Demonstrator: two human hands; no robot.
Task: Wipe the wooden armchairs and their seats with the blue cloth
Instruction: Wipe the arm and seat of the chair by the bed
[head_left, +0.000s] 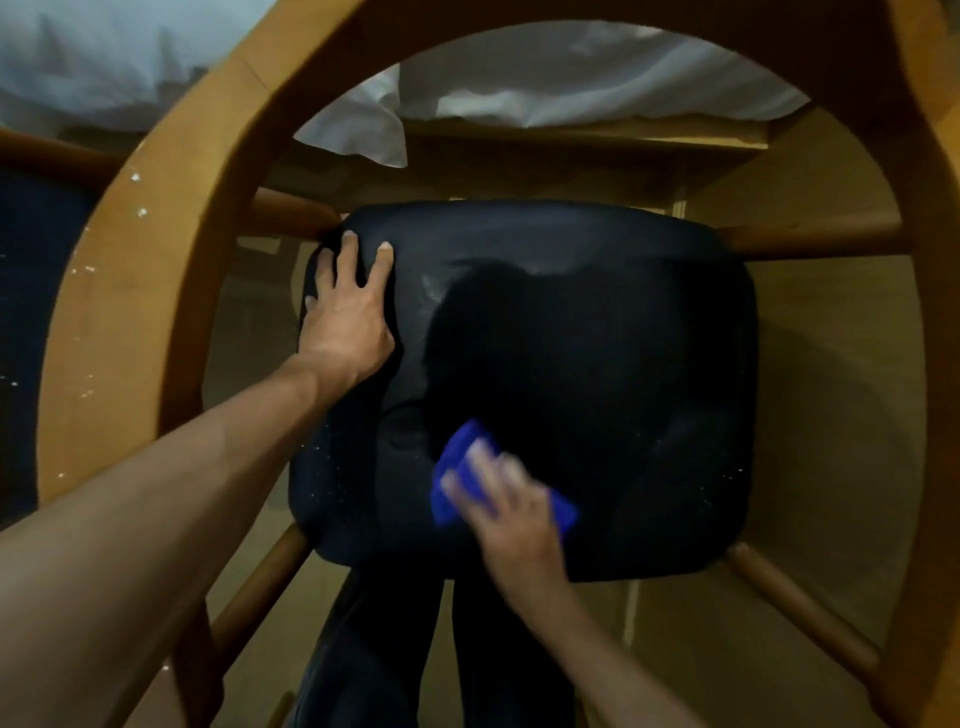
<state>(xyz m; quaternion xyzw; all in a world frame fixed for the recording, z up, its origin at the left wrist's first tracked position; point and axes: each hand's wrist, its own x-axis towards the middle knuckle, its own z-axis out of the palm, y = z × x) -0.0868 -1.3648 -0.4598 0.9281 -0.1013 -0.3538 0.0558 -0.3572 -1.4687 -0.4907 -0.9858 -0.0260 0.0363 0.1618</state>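
Note:
I look straight down through the curved wooden back-and-arm rail of an armchair onto its dark padded seat. My left hand lies flat on the seat's far left corner, fingers spread, holding nothing. My right hand presses a folded blue cloth against the near middle of the seat; hand and cloth are motion-blurred. White specks dot the seat's near left part and the wooden rail.
A second armchair's dark seat and wooden rail show at the far left. White bedding hangs over a wooden bed frame beyond the chair. My dark trouser legs stand under the seat's near edge. The floor is tan.

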